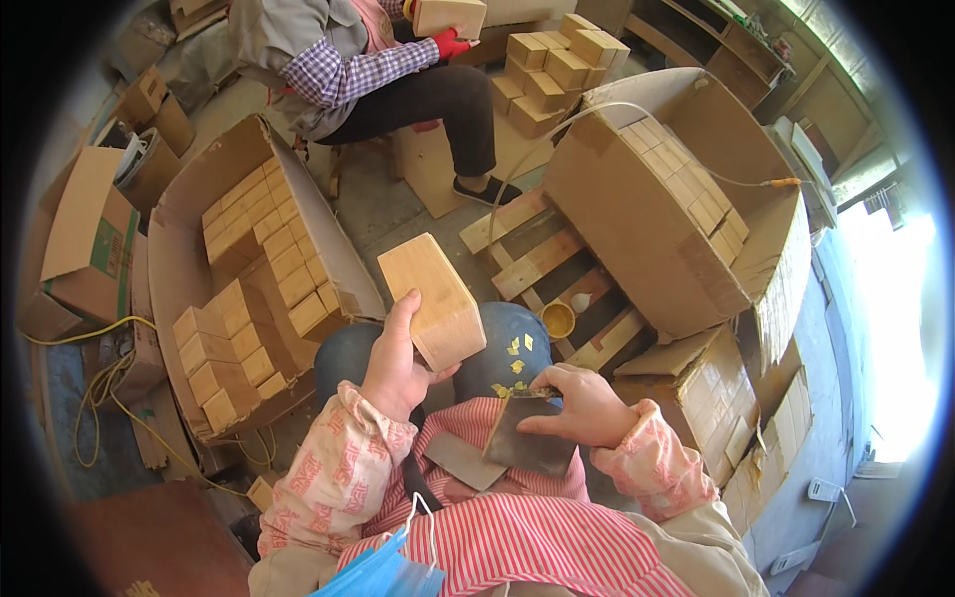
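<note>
My left hand (391, 360) grips a pale wooden block (434, 301), tilted above my knees, with the thumb along its side. Pinched in my right hand (587, 406) is a dark grey, flat rectangular sheet (537, 443); whether it is sandpaper or a scraper blade I cannot make out. The sheet hangs over my lap, apart from the block. Beneath it, a lighter grey flat piece (466, 460) lies on my red-and-white striped apron (527, 537). Small yellow flakes (515, 366) stick to my jeans near the right hand.
At left stands an open carton (169, 284) of wooden blocks; another carton (637, 229) of blocks rests on a pallet (537, 264) at right, beside a yellow cup (558, 319). A co-worker in red gloves (453, 44) sits ahead near stacked blocks (547, 90). A yellow cord (129, 398) trails at left.
</note>
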Motion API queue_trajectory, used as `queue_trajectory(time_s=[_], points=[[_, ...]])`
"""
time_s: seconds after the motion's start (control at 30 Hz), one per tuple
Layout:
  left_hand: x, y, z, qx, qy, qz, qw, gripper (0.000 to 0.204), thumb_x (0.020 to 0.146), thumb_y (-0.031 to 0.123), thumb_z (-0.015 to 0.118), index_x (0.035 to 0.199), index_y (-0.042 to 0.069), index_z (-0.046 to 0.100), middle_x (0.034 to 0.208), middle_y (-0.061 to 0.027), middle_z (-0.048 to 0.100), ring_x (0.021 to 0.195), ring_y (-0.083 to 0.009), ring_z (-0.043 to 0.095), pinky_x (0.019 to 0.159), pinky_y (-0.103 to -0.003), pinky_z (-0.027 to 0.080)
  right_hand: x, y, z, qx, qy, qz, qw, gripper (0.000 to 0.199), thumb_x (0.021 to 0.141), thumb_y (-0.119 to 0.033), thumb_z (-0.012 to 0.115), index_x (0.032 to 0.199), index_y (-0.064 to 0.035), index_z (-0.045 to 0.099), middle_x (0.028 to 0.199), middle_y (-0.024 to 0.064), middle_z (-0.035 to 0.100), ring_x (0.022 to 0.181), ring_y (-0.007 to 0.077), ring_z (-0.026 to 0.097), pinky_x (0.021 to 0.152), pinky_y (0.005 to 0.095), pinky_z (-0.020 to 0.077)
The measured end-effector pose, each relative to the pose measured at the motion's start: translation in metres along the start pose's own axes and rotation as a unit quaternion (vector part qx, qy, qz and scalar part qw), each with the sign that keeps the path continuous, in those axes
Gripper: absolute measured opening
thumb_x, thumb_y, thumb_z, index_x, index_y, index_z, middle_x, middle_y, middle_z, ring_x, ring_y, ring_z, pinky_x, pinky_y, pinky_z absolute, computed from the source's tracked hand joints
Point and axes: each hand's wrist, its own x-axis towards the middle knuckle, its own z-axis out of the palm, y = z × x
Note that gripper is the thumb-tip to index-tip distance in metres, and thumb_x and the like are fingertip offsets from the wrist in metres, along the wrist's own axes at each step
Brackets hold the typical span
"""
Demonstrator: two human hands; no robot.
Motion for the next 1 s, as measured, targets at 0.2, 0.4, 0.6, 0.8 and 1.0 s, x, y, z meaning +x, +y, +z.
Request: queue_trajectory(time_s=[0.2,0.4,0.6,0.8,1.0], points=[[0.000,-0.004,0.003,0.019,0.017,0.019,0.999,0.062,0.094,0.065,0.068,0.138,0.022,0.057,0.126,-0.0056,0.069,0.115,-0.0275,0.066,0.092,-0.055,0.049,-0.010,-0.010,-0.015,0.054,0.005,-0.019,0.998,0.040,0.087,-0.035,0.084,0.107,-0.0058,0.068,0.100,0.0149,0.072,0.091,0.0330,0.072,0.079,0.0445,0.0553],[0.002,-0.012,0.007,0.052,0.019,0.052,0.997,0.058,0.097,0.062,0.067,0.137,0.020,0.058,0.126,-0.0046,0.069,0.112,-0.0239,0.067,0.091,-0.046,0.051,0.042,-0.022,-0.056,0.165,0.132,-0.125,0.969,0.033,0.092,-0.024,0.082,0.112,-0.0072,0.061,0.091,0.0148,0.072,0.086,0.0343,0.073,0.075,0.0410,0.0547],[0.002,-0.014,0.009,0.006,-0.022,0.110,0.994,0.043,0.106,0.045,0.062,0.138,0.018,0.056,0.130,-0.0037,0.069,0.114,-0.0184,0.070,0.090,-0.037,0.059,0.120,-0.029,-0.070,0.097,0.017,-0.116,0.988,0.049,0.087,-0.041,0.086,0.110,-0.0054,0.062,0.093,0.0164,0.074,0.088,0.0354,0.073,0.076,0.0430,0.0536],[0.006,-0.010,0.006,0.019,-0.059,0.109,0.992,0.045,0.105,0.050,0.060,0.141,0.023,0.053,0.130,-0.0025,0.069,0.111,-0.0183,0.071,0.084,-0.040,0.058,0.127,-0.027,-0.063,0.065,0.018,-0.146,0.987,0.052,0.084,-0.046,0.086,0.105,-0.0050,0.063,0.093,0.0172,0.074,0.090,0.0371,0.072,0.078,0.0446,0.0536],[-0.006,-0.008,0.004,0.068,0.001,0.080,0.994,0.055,0.099,0.058,0.066,0.141,0.025,0.053,0.126,-0.0002,0.068,0.109,-0.0213,0.069,0.087,-0.045,0.053,0.098,-0.005,-0.079,0.086,0.060,-0.006,0.994,0.046,0.083,-0.037,0.090,0.095,-0.0043,0.060,0.078,0.0069,0.060,0.073,0.0193,0.057,0.068,0.0368,0.0474]])
